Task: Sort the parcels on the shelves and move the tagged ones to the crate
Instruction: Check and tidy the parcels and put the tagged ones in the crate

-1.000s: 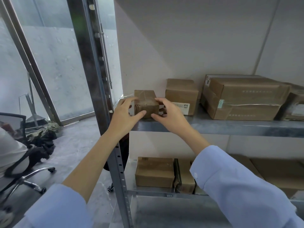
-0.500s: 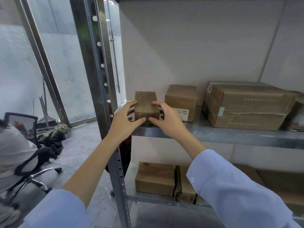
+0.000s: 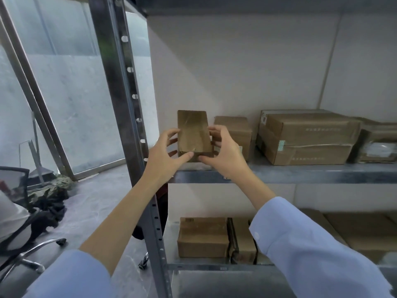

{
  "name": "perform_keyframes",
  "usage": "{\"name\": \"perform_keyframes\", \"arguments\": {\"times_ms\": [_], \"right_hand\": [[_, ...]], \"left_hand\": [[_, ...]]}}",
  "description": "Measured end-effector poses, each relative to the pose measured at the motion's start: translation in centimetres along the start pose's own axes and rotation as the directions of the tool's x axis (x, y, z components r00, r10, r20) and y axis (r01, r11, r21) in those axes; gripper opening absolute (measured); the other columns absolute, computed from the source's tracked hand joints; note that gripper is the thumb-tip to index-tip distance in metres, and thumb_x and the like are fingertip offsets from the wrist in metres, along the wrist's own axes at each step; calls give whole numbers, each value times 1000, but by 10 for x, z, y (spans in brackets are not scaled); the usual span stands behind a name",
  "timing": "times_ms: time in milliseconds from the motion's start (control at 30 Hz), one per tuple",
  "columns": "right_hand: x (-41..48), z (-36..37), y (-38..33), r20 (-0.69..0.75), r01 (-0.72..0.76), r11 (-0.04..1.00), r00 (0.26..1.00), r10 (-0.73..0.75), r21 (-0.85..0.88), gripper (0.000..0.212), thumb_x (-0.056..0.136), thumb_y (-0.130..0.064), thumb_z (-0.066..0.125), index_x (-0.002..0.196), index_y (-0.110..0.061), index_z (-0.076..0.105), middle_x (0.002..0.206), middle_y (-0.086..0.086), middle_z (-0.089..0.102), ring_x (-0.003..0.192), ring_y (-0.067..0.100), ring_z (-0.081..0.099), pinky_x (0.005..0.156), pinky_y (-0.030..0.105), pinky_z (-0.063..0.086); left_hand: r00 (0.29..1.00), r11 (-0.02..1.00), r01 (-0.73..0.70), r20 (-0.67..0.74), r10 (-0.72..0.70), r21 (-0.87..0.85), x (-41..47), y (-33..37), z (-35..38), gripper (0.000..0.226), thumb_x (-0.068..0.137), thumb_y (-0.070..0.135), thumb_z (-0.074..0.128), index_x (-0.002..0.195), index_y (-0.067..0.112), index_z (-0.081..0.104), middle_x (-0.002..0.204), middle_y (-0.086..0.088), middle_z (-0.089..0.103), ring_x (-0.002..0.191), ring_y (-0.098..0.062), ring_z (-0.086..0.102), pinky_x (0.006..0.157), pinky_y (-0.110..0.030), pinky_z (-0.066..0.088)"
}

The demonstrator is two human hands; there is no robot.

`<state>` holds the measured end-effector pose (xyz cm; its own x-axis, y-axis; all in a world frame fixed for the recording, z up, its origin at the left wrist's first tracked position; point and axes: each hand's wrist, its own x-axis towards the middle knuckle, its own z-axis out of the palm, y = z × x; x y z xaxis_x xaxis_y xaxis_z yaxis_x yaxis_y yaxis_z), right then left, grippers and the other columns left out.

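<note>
Ten fingers — left hand, right hand — grip a parcel at the metal shelf.

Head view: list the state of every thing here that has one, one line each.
Small parcel: upright, gripped on both sides, no tag showing.
Left hand: fingers curled round the small parcel's left side.
Right hand: fingers curled round its right side.
Middle parcel: resting on the shelf, closed.
Large box: resting on the shelf, taped shut.
Lower parcel: lying on the lower shelf, closed.
</note>
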<state>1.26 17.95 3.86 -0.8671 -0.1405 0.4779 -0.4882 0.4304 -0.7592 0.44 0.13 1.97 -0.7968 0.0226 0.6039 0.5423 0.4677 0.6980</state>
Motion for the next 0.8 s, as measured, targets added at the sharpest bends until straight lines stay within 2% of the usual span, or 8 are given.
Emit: {"name": "perform_keyframes", "arguments": {"times_ms": [167,200,333,400,500,567,700,800], "right_hand": [[-10,1,-3,-6,28,999,1000,-28,41,95,74,-11,83,149,-22,26,120,-29,42,109,-6,49,85,4,45],[-12,1,-4,3,24,999,1000,-24,49,97,74,-10,83,151,-20,24,124,-26,43,111,-4,50,89,7,45],[-18,-1,-7,9,47,999,999,-47,21,101,75,-11,83,154,-13,21,147,3,40,132,17,44,109,37,43],[-20,-4,-6,11,49,999,999,-49,2,101,75,-12,83,154,-12,20,147,6,37,130,16,43,107,24,42],[-21,-7,-1,26,47,998,999,-46,-42,104,74,-11,84,154,-12,17,146,5,33,120,6,40,85,-6,34],[-22,-9,1,35,34,998,999,-33,-51,110,73,-15,84,156,-14,12,146,2,29,118,3,36,86,-8,28],[-23,-10,3,57,21,999,998,-18,-46,115,72,-18,85,156,-13,7,147,1,25,119,-1,30,97,2,21],[-24,-9,3,63,38,999,997,-36,-33,112,72,-17,86,156,-14,11,143,-2,24,110,-7,36,92,-7,23]], "left_hand": [[998,998,-59,-2,59,5,-3,-2,-1,88,72,24,86,144,24,36,134,18,43,124,-4,46,97,-17,41],[998,998,-58,-4,58,12,-3,-4,-2,91,71,23,87,146,23,35,134,17,42,123,-3,45,95,-14,40],[999,999,-28,22,27,26,-4,-8,-1,99,68,21,89,150,17,32,136,10,37,121,0,45,90,-4,39],[1000,1000,-22,22,22,19,-5,-9,2,99,68,22,89,149,18,33,134,14,36,115,12,45,82,5,37],[1000,1000,-18,20,18,-2,-7,-9,7,99,68,22,89,149,20,32,133,19,37,111,20,42,80,7,35],[999,1000,-21,30,21,-10,-8,-9,6,103,68,24,89,151,19,29,133,18,36,113,17,42,82,7,35],[994,994,-97,45,95,42,-10,-8,3,105,64,37,89,150,20,30,133,19,32,115,19,37,86,7,31],[992,991,-122,46,119,53,-11,-7,1,104,63,44,87,149,21,33,130,24,31,114,19,38,87,4,34]]}}
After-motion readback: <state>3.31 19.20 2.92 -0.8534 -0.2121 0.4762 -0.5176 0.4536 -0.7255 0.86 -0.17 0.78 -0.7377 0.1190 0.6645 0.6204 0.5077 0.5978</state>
